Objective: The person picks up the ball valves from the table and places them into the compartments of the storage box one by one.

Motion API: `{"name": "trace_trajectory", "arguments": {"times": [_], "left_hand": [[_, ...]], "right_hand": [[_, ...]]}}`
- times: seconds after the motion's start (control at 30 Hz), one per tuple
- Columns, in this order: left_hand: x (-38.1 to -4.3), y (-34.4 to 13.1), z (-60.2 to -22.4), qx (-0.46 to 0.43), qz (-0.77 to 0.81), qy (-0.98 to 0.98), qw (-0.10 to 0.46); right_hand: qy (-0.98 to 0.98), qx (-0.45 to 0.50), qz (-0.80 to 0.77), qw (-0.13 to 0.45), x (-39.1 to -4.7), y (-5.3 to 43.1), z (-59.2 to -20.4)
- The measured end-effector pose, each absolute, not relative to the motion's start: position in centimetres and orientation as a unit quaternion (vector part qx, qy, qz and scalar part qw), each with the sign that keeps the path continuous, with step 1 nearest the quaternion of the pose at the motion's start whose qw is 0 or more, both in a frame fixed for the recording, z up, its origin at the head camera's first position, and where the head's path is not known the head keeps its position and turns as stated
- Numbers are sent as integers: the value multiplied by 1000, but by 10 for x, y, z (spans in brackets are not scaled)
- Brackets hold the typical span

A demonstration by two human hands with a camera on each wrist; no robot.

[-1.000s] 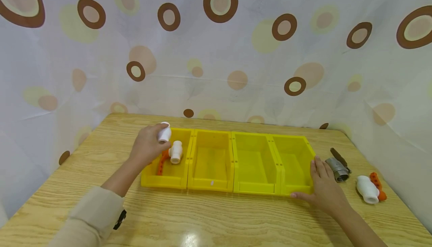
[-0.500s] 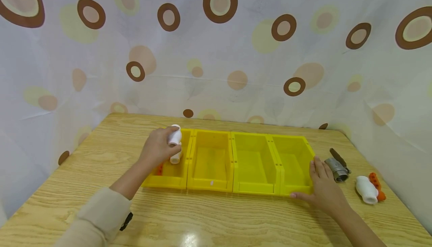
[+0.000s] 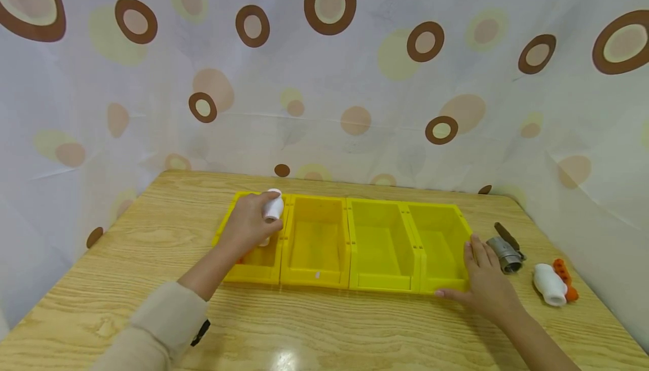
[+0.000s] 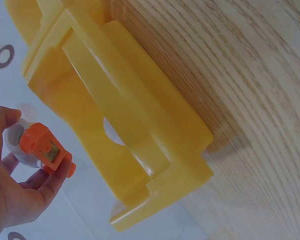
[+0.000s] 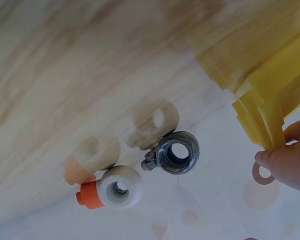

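I read the held ball valve (image 3: 274,208) as white, its handle (image 4: 40,141) as orange. Storage bins (image 3: 382,282): yellow. Metal fitting (image 3: 503,253): grey, with brown lever (image 3: 506,236). Tabletop (image 3: 365,331): tan wood grain. Curtain (image 3: 324,78) on my feed: white, printed with brown rings and peach and pale-green spots.

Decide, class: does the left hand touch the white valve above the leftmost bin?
Touching. The left wrist view shows the left hand holding the orange-handled white valve, with thumb and fingers curled round it.

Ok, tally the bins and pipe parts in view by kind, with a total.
Yellow bins: 4
White valves: 3
Metal fitting: 1
Total: 8
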State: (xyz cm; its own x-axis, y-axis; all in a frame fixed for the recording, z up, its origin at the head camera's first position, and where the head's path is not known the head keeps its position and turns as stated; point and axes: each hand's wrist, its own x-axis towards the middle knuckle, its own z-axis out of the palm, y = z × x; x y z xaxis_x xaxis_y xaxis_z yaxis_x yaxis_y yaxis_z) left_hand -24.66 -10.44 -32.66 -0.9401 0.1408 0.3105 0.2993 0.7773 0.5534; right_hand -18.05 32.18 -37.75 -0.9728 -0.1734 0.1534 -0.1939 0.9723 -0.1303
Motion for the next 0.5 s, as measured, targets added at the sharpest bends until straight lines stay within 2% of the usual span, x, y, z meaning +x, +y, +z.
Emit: {"name": "trace_trajectory", "arguments": {"times": [0.5], "left_hand": [[-249, -85, -325, -124, -307, -935, 128]], "right_hand": [[-990, 97, 71, 70, -181, 322, -377]]}}
